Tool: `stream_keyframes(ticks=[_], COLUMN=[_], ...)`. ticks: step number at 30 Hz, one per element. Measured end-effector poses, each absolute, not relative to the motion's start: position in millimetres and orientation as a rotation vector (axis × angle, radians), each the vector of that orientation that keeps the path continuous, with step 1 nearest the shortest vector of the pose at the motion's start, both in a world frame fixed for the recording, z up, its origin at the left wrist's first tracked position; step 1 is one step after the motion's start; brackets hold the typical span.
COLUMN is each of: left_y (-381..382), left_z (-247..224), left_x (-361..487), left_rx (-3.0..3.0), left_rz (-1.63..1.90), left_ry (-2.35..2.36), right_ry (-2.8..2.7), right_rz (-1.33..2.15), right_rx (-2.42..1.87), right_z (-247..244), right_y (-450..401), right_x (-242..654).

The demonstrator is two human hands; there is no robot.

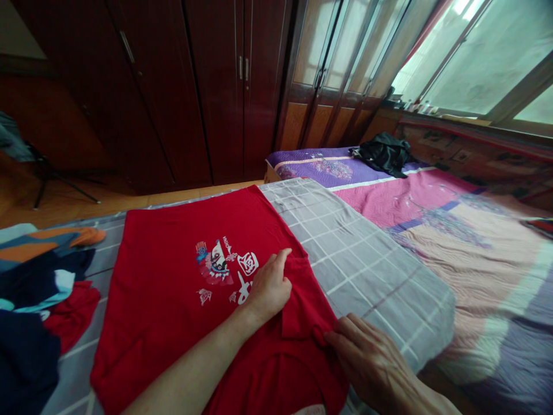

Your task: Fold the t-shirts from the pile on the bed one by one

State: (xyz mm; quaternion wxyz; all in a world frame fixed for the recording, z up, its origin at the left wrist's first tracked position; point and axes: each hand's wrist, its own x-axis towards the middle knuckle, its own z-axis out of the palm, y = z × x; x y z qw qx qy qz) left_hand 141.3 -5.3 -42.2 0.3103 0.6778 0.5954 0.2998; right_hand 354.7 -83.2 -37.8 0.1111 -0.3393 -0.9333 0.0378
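Observation:
A red T-shirt (pixel 159 276) lies spread on a grey checked cloth (pixel 354 242), its collar end towards me. White characters and a colourful opera-mask print show on its front. My left hand (pixel 272 285) rests on the shirt beside the print, thumb and index finger apart, the other fingers partly hidden. The red sleeve (pixel 298 308) lies folded inward over the body of the shirt, between my hands. At the shirt's right edge, near the shoulder, my right hand (pixel 367 357) pinches the red fabric between thumb and fingers.
Several clothes (pixel 38 288) are heaped at the left. To the right is a bed with a patterned quilt (pixel 453 230), a black garment (pixel 382 153) on it. Dark wardrobes (pixel 216 86) line the back; a tripod (pixel 56 173) stands at the far left.

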Motion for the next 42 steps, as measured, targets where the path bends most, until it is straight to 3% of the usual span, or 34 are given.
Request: stream_keyframes(ticks=[6, 12, 23, 34, 42], left_y=[1, -5, -7, -9, -23], left_z=[-37, -38, -24, -17, -6], left_x=[134, 131, 114, 116, 122], left_rx=[1.603, 1.878, 1.848, 2.077, 2.286], left_rz=[0.823, 0.728, 0.571, 0.571, 0.440], left_ry=[1.600, 1.436, 1.187, 1.563, 1.459], right_ry=[-2.756, -2.710, -2.591, -2.795, -2.748], right_rz=[0.184, 0.131, 0.220, 0.305, 0.277], right_rx=[-0.960, -0.906, -0.970, -0.871, -0.863], right_z=[-39, -39, -47, -13, -13], right_y=[-88, -87, -79, -79, -69], right_x=[353, 350, 350, 338, 331])
